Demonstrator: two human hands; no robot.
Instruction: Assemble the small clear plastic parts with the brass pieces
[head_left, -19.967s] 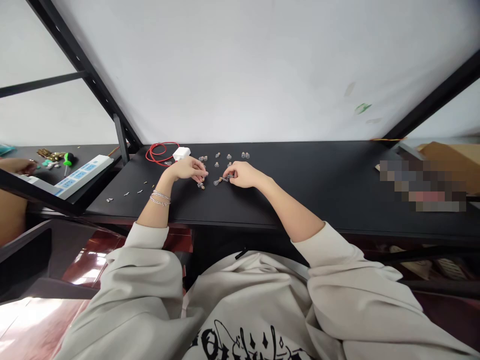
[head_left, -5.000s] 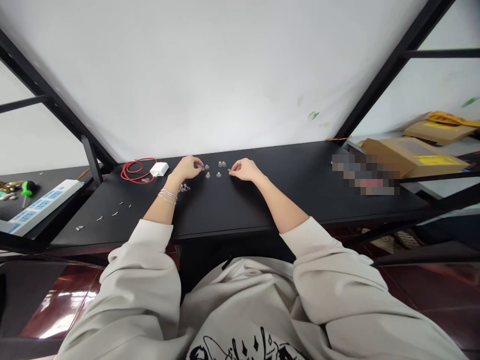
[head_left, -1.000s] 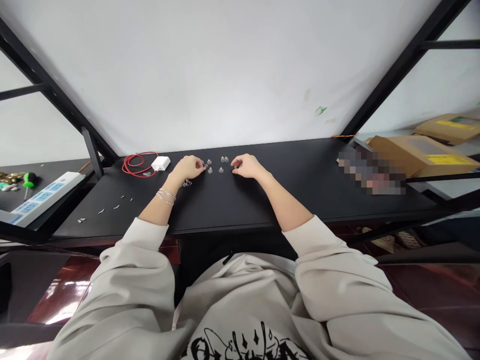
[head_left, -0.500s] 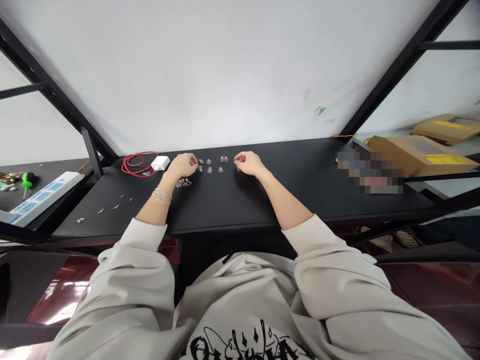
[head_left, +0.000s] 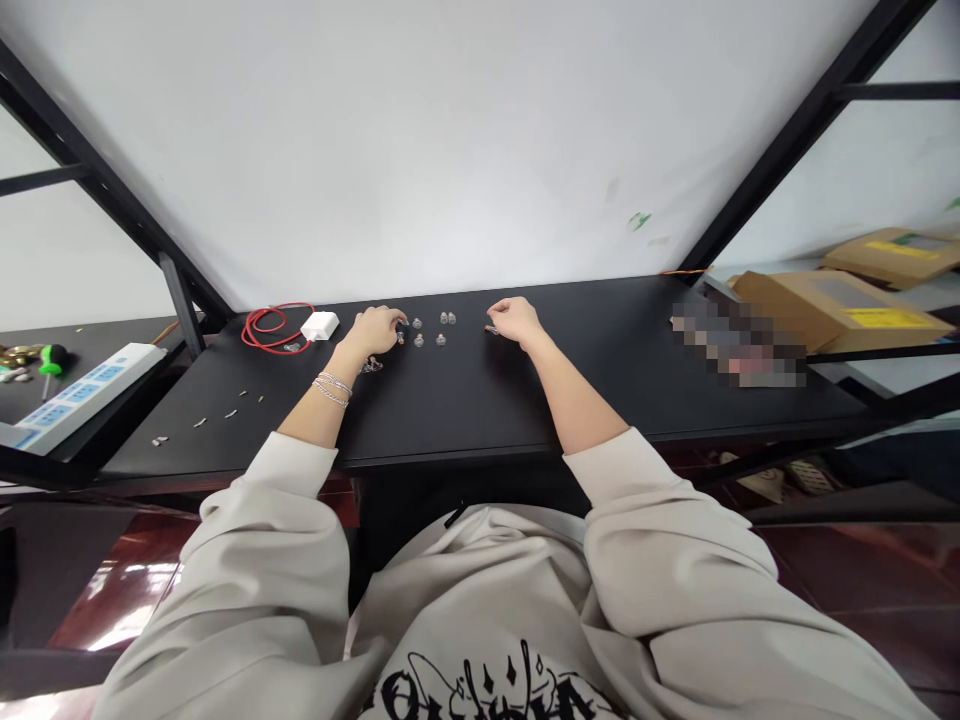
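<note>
Black-topped desk (head_left: 600, 385) on a dark steel frame runs along a pale wall, with cardboard boxes (head_left: 832, 312) beyond its far end at 3 o'clock. Small clear bulb-like parts (head_left: 418, 340) stand in short, spaced rows at mid-desk; the gaps seem to keep each one separately reachable. The left hand (head_left: 375, 330) comes in from 9 o'clock, its fingers (head_left: 397, 322) curled and nearly closed at the nearest parts, though I cannot tell whether they hold anything. The right hand (head_left: 514, 318) sits at 3 o'clock from the rows, thumb and fingers drawn together on a tiny piece (head_left: 491, 329) just above the desk. A small cluster of parts (head_left: 369, 367) lies just beside the left wrist at 8 o'clock. Metal pins (head_left: 225, 415) sit further out, while a red cable (head_left: 262, 325) and white charger (head_left: 320, 325) lie back at 10 o'clock, apparently clear of the working space.
</note>
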